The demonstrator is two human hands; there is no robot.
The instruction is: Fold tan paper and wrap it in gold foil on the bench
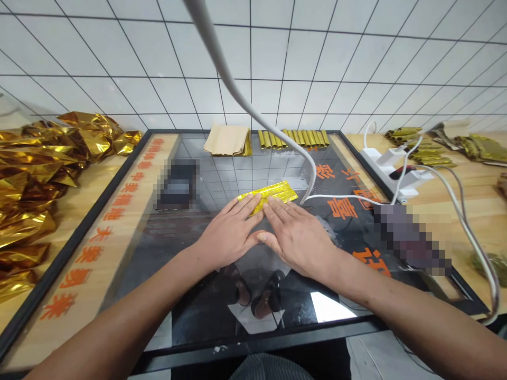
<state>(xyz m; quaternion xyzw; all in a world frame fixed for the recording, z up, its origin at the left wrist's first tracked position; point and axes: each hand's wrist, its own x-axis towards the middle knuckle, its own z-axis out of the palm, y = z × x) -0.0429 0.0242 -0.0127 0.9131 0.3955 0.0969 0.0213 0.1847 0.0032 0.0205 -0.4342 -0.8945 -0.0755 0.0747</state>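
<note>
A flat gold foil packet (273,193) lies on the glass tabletop (198,285), a little past the centre. My left hand (229,232) rests flat on the glass, its stretched fingers pressing on the packet's near left end. My right hand (295,235) lies flat beside it, fingertips on the packet's near edge. Both hands are open and their thumbs almost touch. Neither hand grips anything.
A heap of crumpled gold foil bags (43,174) fills the left side. A row of gold packets (293,138) and a tan paper stack (227,140) sit at the back. A white power strip (392,169) and cables (471,232) lie right; more gold packets (415,142) beyond.
</note>
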